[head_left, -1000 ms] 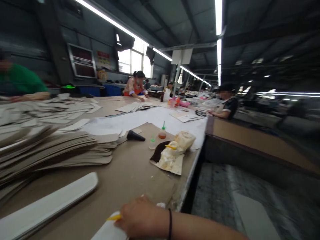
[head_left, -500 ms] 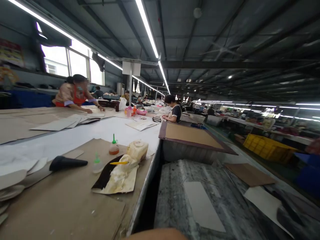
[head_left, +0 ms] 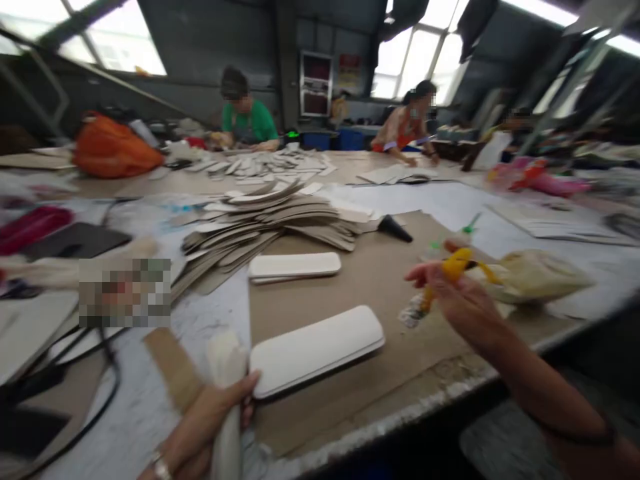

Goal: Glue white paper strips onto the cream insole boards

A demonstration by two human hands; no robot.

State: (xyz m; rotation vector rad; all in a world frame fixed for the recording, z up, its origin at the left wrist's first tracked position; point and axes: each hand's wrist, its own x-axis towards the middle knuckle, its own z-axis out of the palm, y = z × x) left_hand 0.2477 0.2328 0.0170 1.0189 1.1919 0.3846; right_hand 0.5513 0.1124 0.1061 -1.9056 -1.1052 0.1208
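Note:
My left hand [head_left: 215, 410] pinches the near-left end of a long white panel with rounded corners [head_left: 317, 350], thumb on top and fingers partly hidden. Beside that hand is a pale, smooth, rounded thing [head_left: 227, 360] that I cannot identify. A second white panel [head_left: 295, 265] lies farther back on the brown sheet [head_left: 310, 427]. My right hand [head_left: 457, 293] is closed round a yellow-handled brush [head_left: 427, 300], its pale, blurred tip pointing down and left above the sheet. Right of that hand sits a cream-coloured container [head_left: 545, 277].
Stacked grey-brown strips [head_left: 280, 223] lie behind the panels, with a black cone-shaped piece [head_left: 395, 229] beside them. A black cable [head_left: 113, 387] runs along the left. Two people work across the table, one in a green top [head_left: 257, 123]. The table edge [head_left: 400, 420] slopes up rightward.
The view has swung left and down to the table. Both my hands are now in sight, the left on a white panel and the right holding the yellow-handled brush.

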